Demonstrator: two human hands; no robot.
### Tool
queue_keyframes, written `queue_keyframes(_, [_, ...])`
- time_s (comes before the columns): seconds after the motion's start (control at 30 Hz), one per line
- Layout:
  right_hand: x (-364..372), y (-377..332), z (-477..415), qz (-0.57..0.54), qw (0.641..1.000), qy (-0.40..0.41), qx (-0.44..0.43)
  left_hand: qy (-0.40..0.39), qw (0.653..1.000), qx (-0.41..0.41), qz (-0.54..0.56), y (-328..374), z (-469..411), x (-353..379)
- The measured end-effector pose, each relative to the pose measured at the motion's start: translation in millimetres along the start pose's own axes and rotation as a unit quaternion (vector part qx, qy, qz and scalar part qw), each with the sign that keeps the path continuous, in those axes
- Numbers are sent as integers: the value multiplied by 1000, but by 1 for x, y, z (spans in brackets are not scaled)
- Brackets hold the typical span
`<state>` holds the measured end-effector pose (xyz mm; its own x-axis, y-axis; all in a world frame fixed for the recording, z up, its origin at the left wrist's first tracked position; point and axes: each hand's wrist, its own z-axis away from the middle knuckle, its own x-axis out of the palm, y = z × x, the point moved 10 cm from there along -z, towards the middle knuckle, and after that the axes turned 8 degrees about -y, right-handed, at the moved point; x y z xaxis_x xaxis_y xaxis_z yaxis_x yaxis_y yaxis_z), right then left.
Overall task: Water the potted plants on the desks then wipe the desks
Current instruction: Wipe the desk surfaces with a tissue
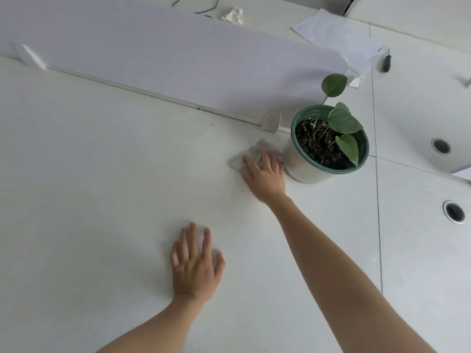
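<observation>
On the white desk (102, 174), seen from the head camera, the right hand (265, 175) lies far out at arm's length, its fingers straight and spread, pressing flat on a pale grey cloth (248, 156). The cloth is crumpled under the fingertips and pokes out past them toward the divider; nothing is gripped, only pressed. Just right of that hand, close enough that the little finger nearly meets it, stands the potted plant (339, 118): a white pot with a green rim (309, 171), dark soil and a few broad green leaves, upright near the desk's back right corner. The left hand (195, 266) rests nearer the body, palm down on the bare desktop, fingers loosely fanned and holding nothing.

Behind the desk runs a pale divider panel (178, 59) held by a small clamp (271, 121). Beyond it lie a crumpled tissue (233, 15) and a sheet of paper (339, 39) (its corner tucked behind the panel). The neighbouring desk (420, 250) at right has two round cable holes (440, 146).
</observation>
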<state>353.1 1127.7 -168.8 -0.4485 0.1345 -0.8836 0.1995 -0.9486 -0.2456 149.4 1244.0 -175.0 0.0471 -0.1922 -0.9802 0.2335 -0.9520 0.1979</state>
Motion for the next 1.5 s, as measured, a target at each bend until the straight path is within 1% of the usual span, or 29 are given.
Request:
queue_keyframes(0.07, [-2, -3, -10, -34, 999, -6, 39, 2, 1000, 0, 1, 0, 0, 0])
queue_keyframes(0.1, [0, -8, -9, -40, 998, -6, 45, 3, 1000, 1, 0, 0, 0, 1])
queue_keyframes(0.13, [4, -16, -5, -33, 999, -4, 30, 4, 1000, 1, -1, 0, 0, 1])
queue_keyframes(0.2, [18, -39, 20, 13, 998, 10, -57, 6, 1000, 3, -6, 0, 1, 1])
queue_keyframes(0.27, [37, -53, 64, 47, 986, 39, -152, 3, 1000, 1, -7, 0, 1, 1])
queue_keyframes(0.3, [48, -51, 87, 49, 982, 46, -175, 0, 1000, -1, -5, 0, 1, 1])
queue_keyframes(0.4, [72, -19, 152, 59, 976, 48, -203, -1, 1000, 2, -2, 0, 0, 0])
queue_keyframes(0.47, [76, 16, 177, 76, 972, 40, -218, -1, 1000, 2, -5, 0, 0, 0])
queue_keyframes(0.5, [71, 41, 180, 86, 974, 41, -207, -1, 1000, 2, -4, 1, 0, 0])
queue_keyframes(0.53, [60, 69, 177, 91, 978, 58, -178, -2, 1000, 2, -3, 1, -1, -1])
queue_keyframes(0.57, [45, 103, 170, 89, 985, 82, -123, -2, 1000, 2, -3, 1, -1, -1])
queue_keyframes(0.63, [12, 173, 157, 32, 992, 116, 36, -9, 1000, 0, -1, 2, -1, -1])
queue_keyframes(0.67, [-1, 202, 155, -9, 983, 131, 129, -14, 1000, -1, 0, 1, -2, -1])
queue_keyframes(0.7, [-8, 223, 157, -54, 963, 140, 225, -18, 1000, -3, -1, 1, -2, -1])
queue_keyframes(0.73, [-9, 232, 162, -94, 934, 159, 307, -23, 1000, -4, -1, 1, -3, 0])
queue_keyframes(0.77, [-5, 228, 167, -122, 906, 178, 365, -28, 1000, -4, -2, 1, -3, 0])
queue_keyframes(0.8, [0, 213, 168, -140, 889, 191, 392, -34, 999, -5, 1, 1, -3, 0])
queue_keyframes(0.83, [7, 191, 167, -157, 884, 200, 392, -41, 999, -6, 4, 1, -3, 0])
queue_keyframes(0.87, [16, 163, 163, -164, 893, 204, 366, -48, 999, -6, 6, 1, -3, 0])
queue_keyframes(0.93, [34, 105, 156, -160, 927, 189, 283, -65, 998, -3, 7, 2, -4, 2])
queue_keyframes(1.0, [44, 62, 158, -120, 950, 187, 217, -92, 996, 0, 9, 3, -4, 5])
queue_keyframes(1.03, [45, 48, 164, -102, 954, 202, 196, -108, 994, 1, 9, 4, -4, 7])
queue_keyframes(1.13, [55, 27, 183, -73, 963, 211, 154, -150, 988, -2, 20, 5, -2, 10])
queue_keyframes(1.2, [63, 21, 199, -70, 963, 218, 145, -162, 986, -6, 36, 5, -2, 10])
queue_keyframes(1.27, [69, 19, 218, -73, 955, 252, 140, -170, 984, -7, 56, 5, 0, 9])
queue_keyframes(1.33, [70, 18, 239, -101, 941, 294, 134, -176, 981, -4, 77, 5, 1, 8])
queue_keyframes(1.43, [68, 22, 273, -146, 916, 337, 164, -178, 979, 0, 99, 6, 2, 4])
queue_keyframes(1.5, [66, 22, 297, -169, 904, 350, 178, -171, 980, 6, 106, 5, 2, 3])
